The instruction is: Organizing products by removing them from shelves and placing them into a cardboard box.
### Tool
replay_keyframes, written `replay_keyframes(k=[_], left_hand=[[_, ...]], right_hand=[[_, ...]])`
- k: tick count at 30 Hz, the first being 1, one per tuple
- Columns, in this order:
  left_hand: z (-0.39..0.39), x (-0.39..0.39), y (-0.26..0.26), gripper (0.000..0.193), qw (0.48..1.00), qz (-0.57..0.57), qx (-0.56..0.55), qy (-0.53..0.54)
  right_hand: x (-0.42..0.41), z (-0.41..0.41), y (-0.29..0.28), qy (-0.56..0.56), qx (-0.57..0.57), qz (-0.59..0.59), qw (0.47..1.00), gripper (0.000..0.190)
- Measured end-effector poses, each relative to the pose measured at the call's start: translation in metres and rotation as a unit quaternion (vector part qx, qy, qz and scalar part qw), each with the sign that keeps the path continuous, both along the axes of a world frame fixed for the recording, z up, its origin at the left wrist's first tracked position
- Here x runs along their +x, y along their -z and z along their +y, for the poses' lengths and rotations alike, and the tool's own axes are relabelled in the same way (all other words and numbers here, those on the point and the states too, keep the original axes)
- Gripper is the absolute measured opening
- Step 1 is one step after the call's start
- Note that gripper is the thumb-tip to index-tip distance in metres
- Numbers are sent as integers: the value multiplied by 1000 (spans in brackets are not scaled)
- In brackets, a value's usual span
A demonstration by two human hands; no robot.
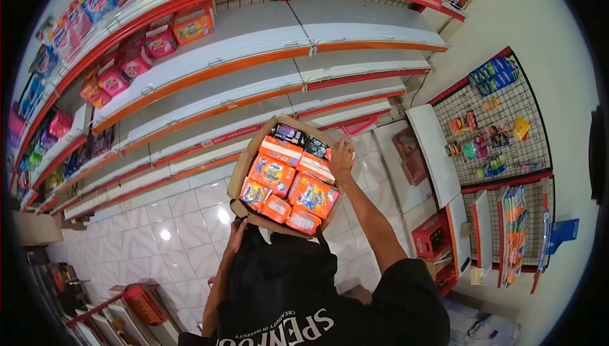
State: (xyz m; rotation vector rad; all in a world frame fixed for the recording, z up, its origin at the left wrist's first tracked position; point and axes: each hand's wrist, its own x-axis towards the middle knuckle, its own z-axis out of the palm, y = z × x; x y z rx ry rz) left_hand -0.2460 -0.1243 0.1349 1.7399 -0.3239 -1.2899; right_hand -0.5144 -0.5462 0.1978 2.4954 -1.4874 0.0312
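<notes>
An open cardboard box [241, 167] is held in front of my body, packed with orange packs of Charm sanitary pads [271, 173] and a few dark packs [288, 133] at its far end. With bent fingers, my right hand [341, 158] lies over the box's far right corner, on or beside an orange pack partly hidden beneath it. My left hand [238, 232] is at the near left corner of the box and grips its cardboard edge; most of its fingers are hidden under the box.
Ahead, long white shelves [257, 67] have orange and red edge strips; pink and orange packs [160, 39] stand at the left. A wire grid panel [495, 112] with hanging goods is on the right wall. A red crate [432, 236] sits below it. White tiles [183, 203] cover the floor.
</notes>
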Motion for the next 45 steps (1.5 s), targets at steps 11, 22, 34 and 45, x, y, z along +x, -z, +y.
replay_keyframes(k=[11,22,34,45], left_hand=[[26,7,72,75,935,-172,128,282],[49,13,121,53,917,-179,90,345],[7,26,34,70,935,-143,161,281],[26,33,29,56,981,-40,14,189]], right_hand=[[33,-15,12,154,178,140,962,62],[10,-9,17,132,213,-93,964,56],[14,31,-9,174,90,-313,929,55],[4,-2,2,165,147,-126,967,64]])
